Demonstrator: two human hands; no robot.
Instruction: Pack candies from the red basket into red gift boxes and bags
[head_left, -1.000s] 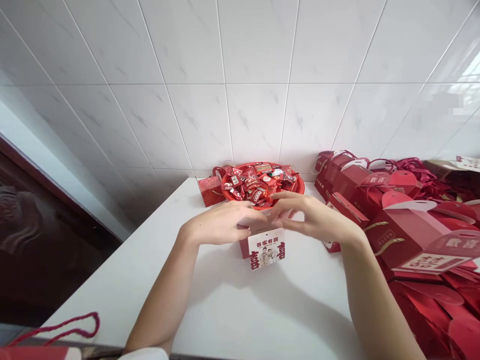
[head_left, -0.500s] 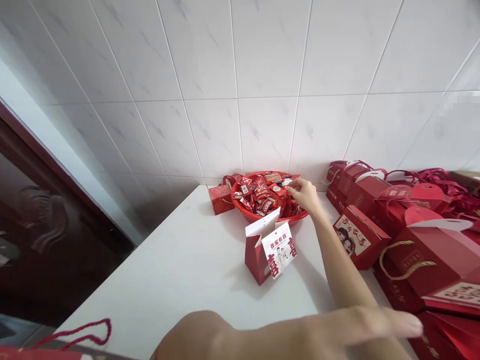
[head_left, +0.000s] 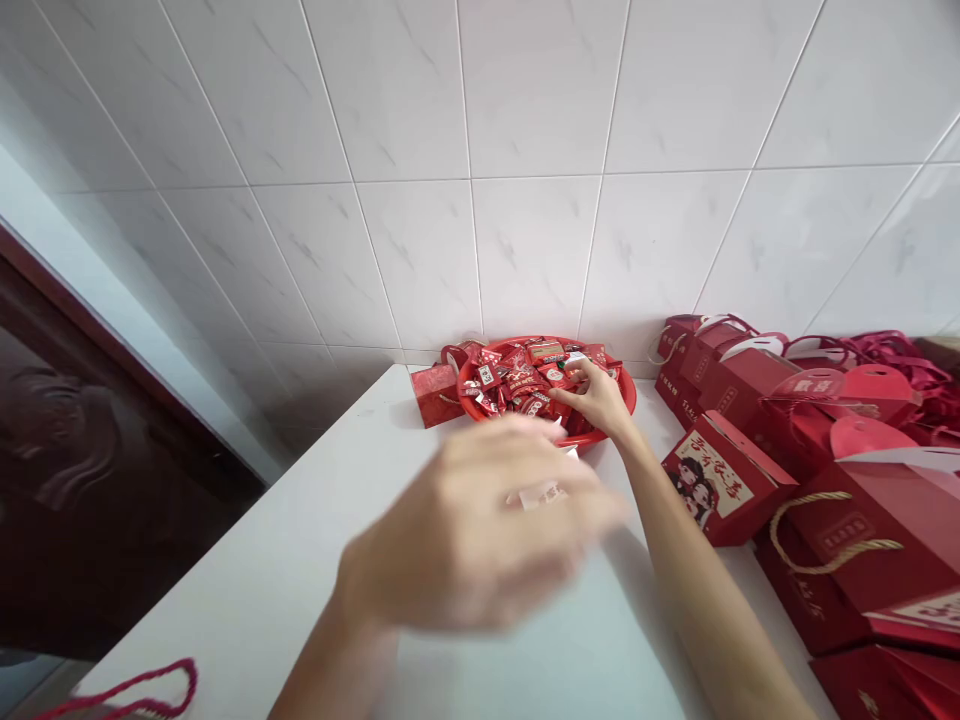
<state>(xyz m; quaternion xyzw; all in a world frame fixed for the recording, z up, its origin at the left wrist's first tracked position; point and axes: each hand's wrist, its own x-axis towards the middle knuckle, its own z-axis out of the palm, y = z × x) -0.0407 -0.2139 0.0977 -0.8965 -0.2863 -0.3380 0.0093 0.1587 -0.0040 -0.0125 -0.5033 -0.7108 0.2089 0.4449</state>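
Observation:
A red bowl [head_left: 469, 408] full of red-wrapped sweets [head_left: 517, 378] stands against the tiled wall. My right hand [head_left: 596, 395] is over the bowl's right side, thumb and fingers apart, fingertips among the sweets. My left hand [head_left: 480, 520], smeared by motion, hangs in front of the bowl, and its grip cannot be made out. Behind it, the small box with a white printed card [head_left: 541, 494] is almost wholly hidden; only bits of the card and white edges show between and above the fingers.
A small red box [head_left: 437, 395] stands left of the bowl on the white table [head_left: 360, 470]. Several red gift boxes [head_left: 750, 390] with rope handles crowd the right side. A red cord loop [head_left: 157, 680] shows at the lower left. A dark doorway lies left of the table.
My left hand has moved up and left from the bottom, now covering the small box. My right hand's fingers have spread over the sweets. The view has shifted slightly.

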